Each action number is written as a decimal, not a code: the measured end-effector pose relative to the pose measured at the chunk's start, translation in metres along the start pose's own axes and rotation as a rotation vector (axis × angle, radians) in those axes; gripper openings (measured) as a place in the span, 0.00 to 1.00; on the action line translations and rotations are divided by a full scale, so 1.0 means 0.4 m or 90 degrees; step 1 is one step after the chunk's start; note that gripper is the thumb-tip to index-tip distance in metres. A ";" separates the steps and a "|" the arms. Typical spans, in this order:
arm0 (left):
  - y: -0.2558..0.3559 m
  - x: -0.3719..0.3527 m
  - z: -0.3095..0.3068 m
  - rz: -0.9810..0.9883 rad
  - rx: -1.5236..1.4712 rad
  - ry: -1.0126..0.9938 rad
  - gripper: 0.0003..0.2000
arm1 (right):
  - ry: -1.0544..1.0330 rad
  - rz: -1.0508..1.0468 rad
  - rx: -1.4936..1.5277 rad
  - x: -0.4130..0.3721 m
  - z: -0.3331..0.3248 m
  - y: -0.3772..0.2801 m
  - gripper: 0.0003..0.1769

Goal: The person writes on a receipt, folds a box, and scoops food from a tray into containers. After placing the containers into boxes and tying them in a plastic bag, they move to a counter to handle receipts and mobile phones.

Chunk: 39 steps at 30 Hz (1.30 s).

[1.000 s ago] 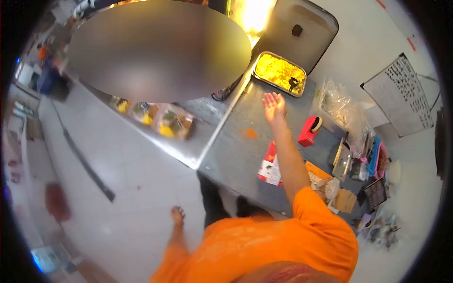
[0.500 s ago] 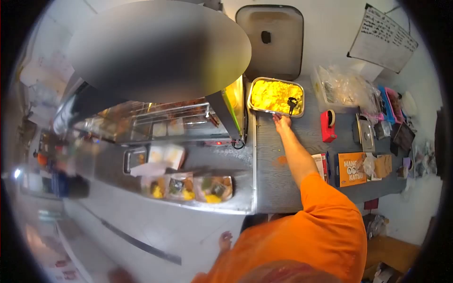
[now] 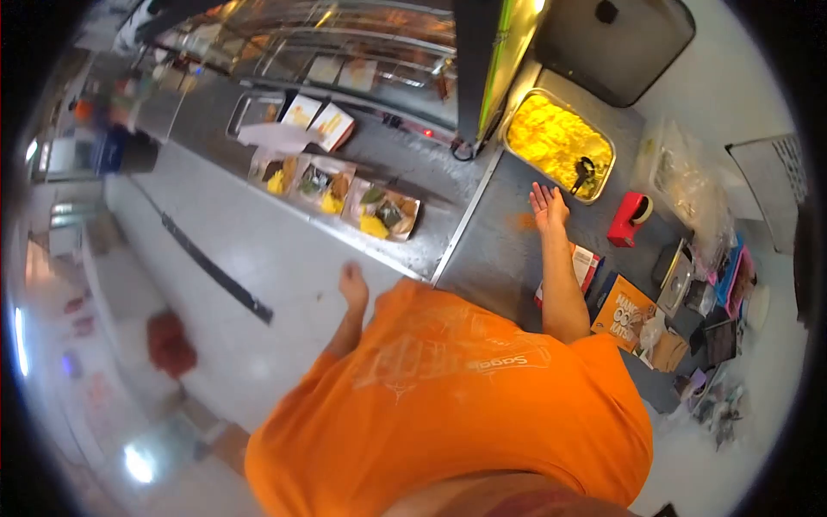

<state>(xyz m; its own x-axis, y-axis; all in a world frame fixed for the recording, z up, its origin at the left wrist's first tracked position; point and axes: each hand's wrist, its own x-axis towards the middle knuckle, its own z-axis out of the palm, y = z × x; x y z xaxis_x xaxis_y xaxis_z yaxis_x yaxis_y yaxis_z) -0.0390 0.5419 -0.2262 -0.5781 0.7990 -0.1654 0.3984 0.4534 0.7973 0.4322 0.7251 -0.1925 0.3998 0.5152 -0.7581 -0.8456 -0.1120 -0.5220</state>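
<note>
My right hand [image 3: 549, 207] is open and holds nothing, its fingers spread above the dark counter just below the metal tray [image 3: 511, 148]. Yellow crumbly food, perhaps scrambled egg, fills that tray, and a black serving spoon [image 3: 582, 175] rests in it at the near right. My left hand [image 3: 351, 284] hangs over the floor in front of the steel counter, touching nothing I can see; it is blurred, so its fingers cannot be made out. On that counter stand three paper food boxes [image 3: 372, 213] in a row, with yellow food, dark wrapped pieces and browned pieces inside.
A glass display case [image 3: 362, 52] stands behind the boxes. A small metal tray [image 3: 251, 112] lies at their left. Right of my arm are a red tape dispenser [image 3: 629, 220], an orange carton [image 3: 622, 312], plastic bags [image 3: 689, 185] and a lidded metal container [image 3: 674, 280].
The view has turned and tilted down. My right hand has come away from the tray's near edge, fingers now spread. My left hand has risen towards the counter front.
</note>
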 end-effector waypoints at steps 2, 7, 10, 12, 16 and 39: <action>0.032 0.031 -0.001 0.032 -0.016 -0.001 0.14 | 0.046 -0.014 -0.080 -0.158 0.039 0.038 0.16; 0.170 0.170 0.000 0.072 -0.241 -0.093 0.18 | -0.529 -0.585 -0.784 -0.443 0.206 0.189 0.34; 0.152 0.272 0.014 -0.026 -0.267 -0.213 0.21 | -0.652 -0.589 -1.010 -0.501 0.320 0.288 0.37; 0.142 0.296 0.014 0.034 -0.232 -0.260 0.23 | -0.672 -0.494 -1.227 -0.518 0.323 0.332 0.39; 0.166 0.337 0.068 -0.084 -0.286 -0.493 0.21 | -0.472 -0.655 -1.485 -0.520 0.163 0.382 0.40; 0.404 0.349 0.071 0.137 -0.094 -0.608 0.25 | -0.119 -0.287 -0.537 -0.392 0.058 0.424 0.17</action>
<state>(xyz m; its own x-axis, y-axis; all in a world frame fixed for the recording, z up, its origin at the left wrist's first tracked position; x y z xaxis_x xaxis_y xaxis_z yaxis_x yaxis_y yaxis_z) -0.0353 0.7379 -0.1368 0.3388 0.8714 -0.3547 0.2973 0.2586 0.9191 0.2177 0.6450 -0.1530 0.4990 0.7776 -0.3825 -0.0663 -0.4059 -0.9115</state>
